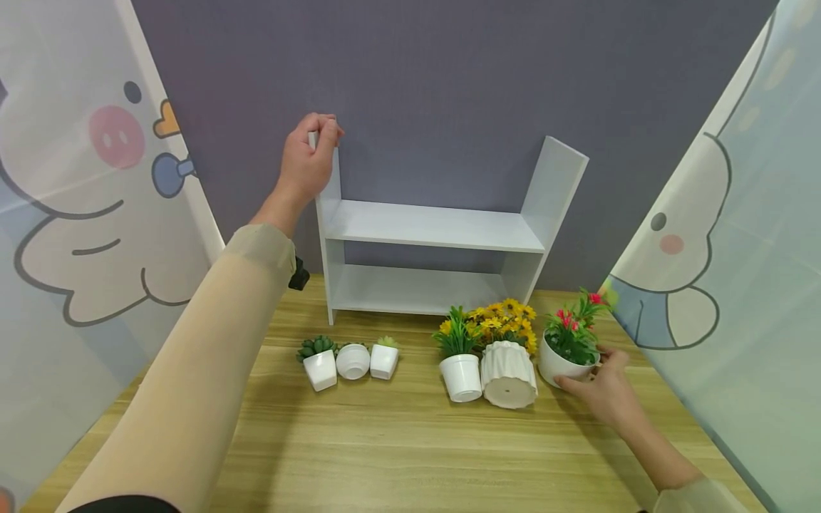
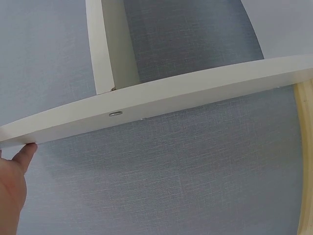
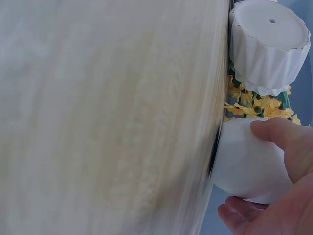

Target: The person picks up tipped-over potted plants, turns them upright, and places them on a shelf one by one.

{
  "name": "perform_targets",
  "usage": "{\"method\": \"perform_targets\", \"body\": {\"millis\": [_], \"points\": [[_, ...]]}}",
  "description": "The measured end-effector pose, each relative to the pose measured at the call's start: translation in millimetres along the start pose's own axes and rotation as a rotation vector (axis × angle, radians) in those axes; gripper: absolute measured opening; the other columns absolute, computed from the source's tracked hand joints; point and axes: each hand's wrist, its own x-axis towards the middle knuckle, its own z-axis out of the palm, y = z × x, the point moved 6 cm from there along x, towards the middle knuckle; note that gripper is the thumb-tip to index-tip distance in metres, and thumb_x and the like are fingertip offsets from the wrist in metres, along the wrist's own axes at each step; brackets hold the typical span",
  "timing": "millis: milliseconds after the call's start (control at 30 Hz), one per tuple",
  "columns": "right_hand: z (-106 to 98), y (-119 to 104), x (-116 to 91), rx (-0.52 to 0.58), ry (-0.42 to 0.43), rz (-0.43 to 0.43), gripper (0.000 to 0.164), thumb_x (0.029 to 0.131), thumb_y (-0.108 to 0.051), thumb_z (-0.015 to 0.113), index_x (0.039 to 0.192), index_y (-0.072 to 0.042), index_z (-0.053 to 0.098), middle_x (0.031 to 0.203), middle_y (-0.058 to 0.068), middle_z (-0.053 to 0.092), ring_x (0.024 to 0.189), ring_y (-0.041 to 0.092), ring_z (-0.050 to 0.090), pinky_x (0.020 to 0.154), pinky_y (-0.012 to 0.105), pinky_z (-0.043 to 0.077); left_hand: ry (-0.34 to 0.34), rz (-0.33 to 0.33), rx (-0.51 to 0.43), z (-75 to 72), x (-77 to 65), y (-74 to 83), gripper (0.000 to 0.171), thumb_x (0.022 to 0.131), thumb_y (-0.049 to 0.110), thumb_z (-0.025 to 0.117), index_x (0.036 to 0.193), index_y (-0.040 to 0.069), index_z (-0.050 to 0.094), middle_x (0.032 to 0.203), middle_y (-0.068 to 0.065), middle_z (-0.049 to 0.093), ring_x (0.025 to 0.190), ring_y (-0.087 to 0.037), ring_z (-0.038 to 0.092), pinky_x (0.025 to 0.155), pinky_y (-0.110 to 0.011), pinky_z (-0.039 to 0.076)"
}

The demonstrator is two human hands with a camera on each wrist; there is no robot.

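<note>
Right fingers (image 1: 613,355) gripping white pot (image 1: 556,365), red flowers (image 1: 596,298), green leaves (image 1: 570,350), left fingers (image 1: 328,135) gripping shelf (image 1: 426,223)

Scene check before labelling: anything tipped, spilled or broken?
Yes: the yellow-flower pot and middle small pot lie on their sides, bases facing the head camera, not down. The leafy pot and outer small pots look tipped too. No spill shows.

From afar, I see a beige left sleeve (image 1: 199,363) with a small black device (image 1: 298,274) at its cuff (image 1: 263,246), and a beige right sleeve (image 1: 702,499).
</note>
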Motion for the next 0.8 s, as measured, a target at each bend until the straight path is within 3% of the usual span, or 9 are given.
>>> {"method": "perform_targets", "body": {"millis": [100, 300, 500, 633, 700, 800], "points": [[0, 0, 1, -0.025, 0.009, -0.003, 0.115, 0.094, -0.026, 0.086, 0.155, 0.019, 0.0, 0.151, 0.055, 0.031, 0.133, 0.066, 0.052, 0.11, 0.07, 0.049, -0.001, 0.001, -0.003, -0.2, -0.2, 0.0, 0.034, 0.115, 0.032, 0.052, 0.098, 0.004, 0.063, 0.115, 0.009, 0.066, 0.145, -0.008, 0.056, 0.114, -0.024, 0.046], [0, 0, 0, -0.055, 0.031, -0.003, 0.115, 0.092, -0.028, 0.089, 0.153, 0.019, 0.004, 0.145, 0.054, 0.038, 0.127, 0.066, 0.057, 0.109, 0.07, 0.048, -0.005, -0.001, -0.006, -0.9, -0.4, 0.0, 0.029, 0.115, 0.032, 0.051, 0.09, 0.021, 0.059, 0.12, 0.002, 0.068, 0.146, -0.008, 0.055, 0.115, -0.025, 0.045], [2, 0, 1, -0.025, 0.021, 0.019, 0.121, 0.091, -0.034, 0.091, 0.154, 0.017, 0.002, 0.148, 0.05, 0.036, 0.127, 0.06, 0.056, 0.108, 0.066, 0.049, -0.013, -0.017, 0.003, -1.2, -1.4, 0.0, 0.03, 0.116, 0.033, 0.05, 0.09, 0.021, 0.058, 0.128, -0.004, 0.069, 0.147, -0.006, 0.054, 0.116, -0.026, 0.045], [4, 5, 5, 0.032, -0.038, 0.018, 0.127, 0.093, -0.037, 0.09, 0.158, 0.017, -0.006, 0.153, 0.053, 0.031, 0.137, 0.063, 0.051, 0.111, 0.062, 0.05, -0.011, -0.012, 0.005, -1.3, -1.1, 0.5, 0.03, 0.116, 0.033, 0.051, 0.09, 0.019, 0.059, 0.126, -0.005, 0.068, 0.147, -0.006, 0.055, 0.116, -0.025, 0.045], [6, 8, 8, 0.074, -0.089, 0.025, 0.131, 0.095, -0.038, 0.087, 0.16, 0.015, -0.013, 0.158, 0.055, 0.025, 0.145, 0.065, 0.044, 0.114, 0.058, 0.049, -0.009, -0.009, 0.007, -1.4, -0.9, 0.8, 0.031, 0.116, 0.032, 0.051, 0.092, 0.015, 0.06, 0.128, -0.007, 0.069, 0.146, -0.007, 0.055, 0.116, -0.025, 0.045], [10, 14, 12, 0.133, -0.16, 0.036, 0.13, 0.1, -0.039, 0.083, 0.164, 0.011, -0.019, 0.167, 0.05, 0.015, 0.154, 0.064, 0.034, 0.111, 0.038, 0.051, -0.01, -0.006, 0.011, -1.6, -1.0, 1.2, 0.034, 0.116, 0.032, 0.05, 0.097, 0.007, 0.062, 0.133, -0.01, 0.069, 0.146, -0.008, 0.055, 0.115, -0.025, 0.045]]}}
